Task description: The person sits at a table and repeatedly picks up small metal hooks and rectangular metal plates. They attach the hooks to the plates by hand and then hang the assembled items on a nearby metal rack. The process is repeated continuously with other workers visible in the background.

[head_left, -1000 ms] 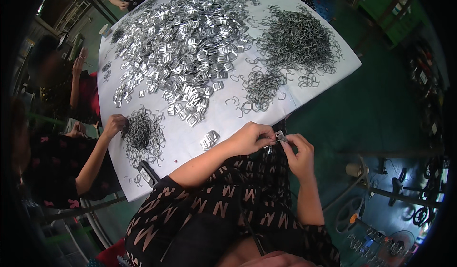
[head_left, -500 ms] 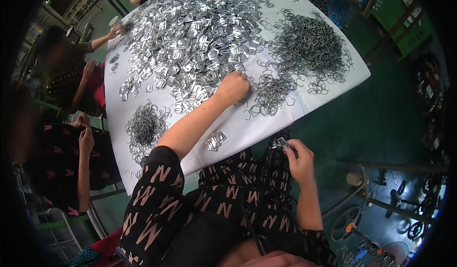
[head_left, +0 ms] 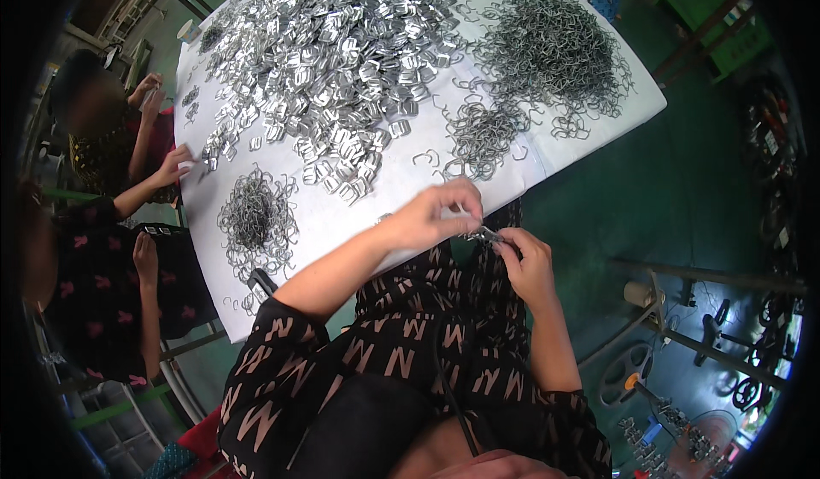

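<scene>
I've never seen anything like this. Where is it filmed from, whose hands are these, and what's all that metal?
There's no machine: these are a person's bare left hand and right hand. A wide fisheye camera on their head looks down, so straight edges bend. On the white table lie a big pile of flat silvery pieces and heaps of bent wire hooks. The right hand holds a small metal part; the left hand is close against it, its grip unclear.

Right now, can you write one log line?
left hand: beside metal parts | right hand: holding them | table: buckle pile, bent-wire heaps
</scene>
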`<state>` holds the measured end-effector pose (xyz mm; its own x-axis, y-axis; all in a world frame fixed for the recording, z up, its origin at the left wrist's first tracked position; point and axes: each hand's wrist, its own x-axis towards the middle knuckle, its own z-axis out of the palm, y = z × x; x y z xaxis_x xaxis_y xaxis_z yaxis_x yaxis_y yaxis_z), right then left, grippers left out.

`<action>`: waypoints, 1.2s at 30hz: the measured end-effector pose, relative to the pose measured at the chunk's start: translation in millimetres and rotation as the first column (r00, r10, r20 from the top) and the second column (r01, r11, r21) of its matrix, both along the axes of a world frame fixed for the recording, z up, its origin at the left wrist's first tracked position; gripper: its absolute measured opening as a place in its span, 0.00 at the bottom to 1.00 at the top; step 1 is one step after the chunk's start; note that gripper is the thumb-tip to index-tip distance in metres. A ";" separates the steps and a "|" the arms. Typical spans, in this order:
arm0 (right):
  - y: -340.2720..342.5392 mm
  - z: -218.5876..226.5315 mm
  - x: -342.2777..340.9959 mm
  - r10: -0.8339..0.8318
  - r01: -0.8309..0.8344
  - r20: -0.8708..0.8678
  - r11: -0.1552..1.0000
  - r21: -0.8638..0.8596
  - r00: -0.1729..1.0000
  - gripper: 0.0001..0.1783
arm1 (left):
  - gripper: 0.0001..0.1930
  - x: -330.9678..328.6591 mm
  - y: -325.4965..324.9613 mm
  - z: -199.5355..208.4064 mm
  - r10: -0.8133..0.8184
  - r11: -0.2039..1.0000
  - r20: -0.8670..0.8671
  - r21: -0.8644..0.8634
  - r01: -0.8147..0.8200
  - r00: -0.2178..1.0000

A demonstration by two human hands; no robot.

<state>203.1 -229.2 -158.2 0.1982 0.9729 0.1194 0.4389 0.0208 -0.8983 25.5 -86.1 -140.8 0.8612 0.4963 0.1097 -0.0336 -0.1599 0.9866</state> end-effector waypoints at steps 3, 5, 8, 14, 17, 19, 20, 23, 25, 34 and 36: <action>1.5 1.8 -2.9 0.018 -0.018 0.021 1.000 0.007 1.000 0.05 | 0.05 -4.1 -24.7 -15.5 0.022 0.988 -0.020 -0.154 -0.025 1.000; 2.7 3.3 -5.4 0.030 -0.031 0.035 1.000 0.007 0.999 0.05 | 0.04 -4.9 -31.6 -25.5 0.062 0.953 -0.012 -0.298 -0.063 0.998; 4.3 2.7 -7.7 0.041 -0.041 0.043 0.999 -0.001 0.998 0.05 | 0.04 -4.3 -36.6 -31.4 0.073 0.937 -0.012 -0.343 -0.073 0.997; 11.9 7.1 -0.5 0.087 -0.087 -0.003 0.995 0.043 0.996 0.06 | 0.04 -4.2 -51.5 -29.6 0.157 0.957 0.018 -0.249 -0.148 0.987; 40.3 -1.7 14.3 -0.066 0.037 0.161 0.983 0.180 0.985 0.05 | 0.04 -10.3 -58.0 -23.4 0.166 0.983 0.004 -0.081 -0.165 0.986; 72.6 -6.1 7.2 -0.024 -0.031 0.244 0.975 0.218 0.970 0.06 | 0.04 -14.2 -60.7 -19.5 0.131 0.991 -0.051 0.045 -0.129 0.990; 90.9 -5.7 -1.7 0.015 -0.079 0.284 0.973 0.217 0.959 0.07 | 0.05 -15.3 -64.1 -21.5 0.154 0.988 -0.049 0.025 -0.153 0.987; 148.4 -21.6 -25.7 0.101 -0.210 0.450 0.957 0.200 0.888 0.10 | 0.05 -16.3 -64.4 -21.2 0.142 0.988 -0.053 0.060 -0.139 0.988; 181.4 -30.5 -45.1 0.101 -0.221 0.540 0.962 0.162 0.836 0.12 | 0.05 -17.1 -65.7 -25.3 0.137 0.988 -0.016 0.075 -0.136 0.990; 223.4 -39.4 -55.8 0.125 -0.155 0.428 0.987 0.035 0.895 0.10 | 0.05 -27.1 -71.5 -36.0 0.155 0.988 -0.033 0.025 -0.154 0.987; 203.6 -24.3 -33.7 0.191 -0.189 0.155 0.982 -0.025 0.969 0.10 | 0.05 -24.7 -70.3 -36.5 0.148 0.989 -0.038 0.017 -0.148 0.988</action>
<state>169.4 -25.6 -182.6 -0.0110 0.9922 0.1242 0.5626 0.1088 -0.8195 0.8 -156.4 -177.3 0.7822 0.6171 0.0853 0.0303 -0.1744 0.9842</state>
